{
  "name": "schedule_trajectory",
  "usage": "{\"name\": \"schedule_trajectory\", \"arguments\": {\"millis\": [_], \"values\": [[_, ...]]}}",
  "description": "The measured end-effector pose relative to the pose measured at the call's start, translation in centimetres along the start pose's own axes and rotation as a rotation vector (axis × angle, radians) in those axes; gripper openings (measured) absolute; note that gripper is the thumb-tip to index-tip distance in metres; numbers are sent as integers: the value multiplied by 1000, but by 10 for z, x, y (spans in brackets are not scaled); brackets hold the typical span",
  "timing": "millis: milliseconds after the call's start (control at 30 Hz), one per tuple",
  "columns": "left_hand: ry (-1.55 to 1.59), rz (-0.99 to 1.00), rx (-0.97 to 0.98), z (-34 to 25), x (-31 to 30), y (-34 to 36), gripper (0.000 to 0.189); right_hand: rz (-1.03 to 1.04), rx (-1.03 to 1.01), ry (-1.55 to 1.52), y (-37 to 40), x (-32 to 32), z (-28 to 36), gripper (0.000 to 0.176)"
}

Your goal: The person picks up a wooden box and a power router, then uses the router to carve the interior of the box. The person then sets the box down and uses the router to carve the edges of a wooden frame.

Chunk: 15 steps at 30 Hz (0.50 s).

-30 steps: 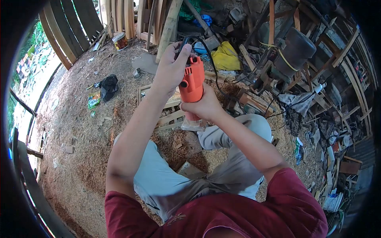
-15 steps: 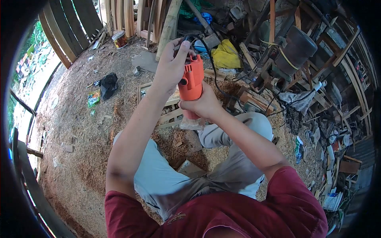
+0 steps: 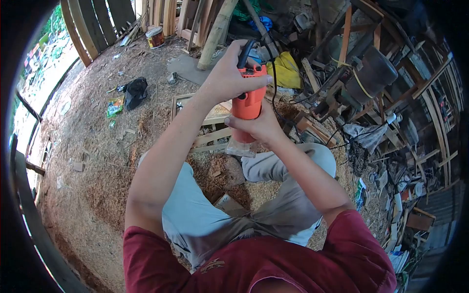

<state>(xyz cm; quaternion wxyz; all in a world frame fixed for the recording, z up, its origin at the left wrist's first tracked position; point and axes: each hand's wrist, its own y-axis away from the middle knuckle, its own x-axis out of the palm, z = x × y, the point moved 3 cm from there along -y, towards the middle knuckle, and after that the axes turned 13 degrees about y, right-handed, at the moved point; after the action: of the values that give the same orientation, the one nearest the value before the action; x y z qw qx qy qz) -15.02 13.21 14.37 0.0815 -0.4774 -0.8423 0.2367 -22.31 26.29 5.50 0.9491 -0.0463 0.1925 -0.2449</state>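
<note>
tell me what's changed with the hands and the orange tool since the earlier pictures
The left hand's thumb has swung down from beside the black cord to lie across the upper body of the orange tool. The view has also shifted slightly. The right hand still grips the tool's lower body.

No readable lettering — shirt print (image 3: 212,265), can label (image 3: 156,39), bright packet (image 3: 115,106), all too small or blurred

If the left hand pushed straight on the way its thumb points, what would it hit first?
Likely the black cord, just past the left hand and orange tool; the yellow cloth lies beyond, though depth is unclear in this view.
</note>
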Motion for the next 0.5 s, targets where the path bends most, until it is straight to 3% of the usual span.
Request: {"name": "schedule_trajectory", "arguments": {"millis": [67,167,300,333,400,500], "values": [[33,-7,-54,-1,0,1,93,13,-13,49,1,-2,4,54],[-2,-27,35,0,-2,-8,93,-39,-27,88,0,-9,23,52],[76,26,4,-5,0,-35,100,-27,62,10,-25,-32,20,48],[-42,49,5,-11,-4,-38,96,-53,58,-1,-33,-39,21,47],[23,143,14,12,-25,-60,88,-44,77,-30,-50,-60,20,44],[-110,195,-11,29,-50,-54,75,-118,-81,-101,-72,-85,19,44]]}}
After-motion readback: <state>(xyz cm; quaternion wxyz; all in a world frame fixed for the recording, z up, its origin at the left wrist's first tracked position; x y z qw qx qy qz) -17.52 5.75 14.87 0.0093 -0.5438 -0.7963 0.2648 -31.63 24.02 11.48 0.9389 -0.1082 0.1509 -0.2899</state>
